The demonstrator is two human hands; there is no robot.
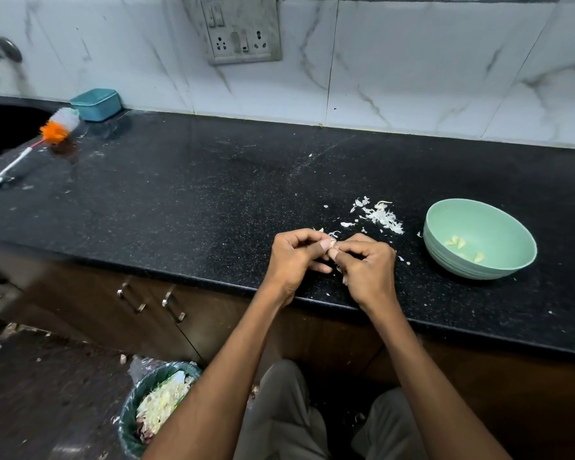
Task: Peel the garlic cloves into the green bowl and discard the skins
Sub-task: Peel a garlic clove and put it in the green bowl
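Peeling is the step in hand, judging by the garlic clove (332, 243) held between two hands over the front of the black counter (180, 200). Lowest and leftmost, the lined bin (136, 423) on the floor holds discarded skins. The left hand (294, 257) curls its fingers and thumb round the clove, forearm rising from below. Against it, the right hand (365, 265) pinches at the clove's end with thumb and forefinger, apparently picking at the skin. Beyond the hands lies a scatter of loose skins (380, 215) on the counter. Rightmost, the green bowl (452, 260) holds a few peeled cloves (462, 249). Next, the skin likely needs stripping free, then the bare clove carried right to the bowl.
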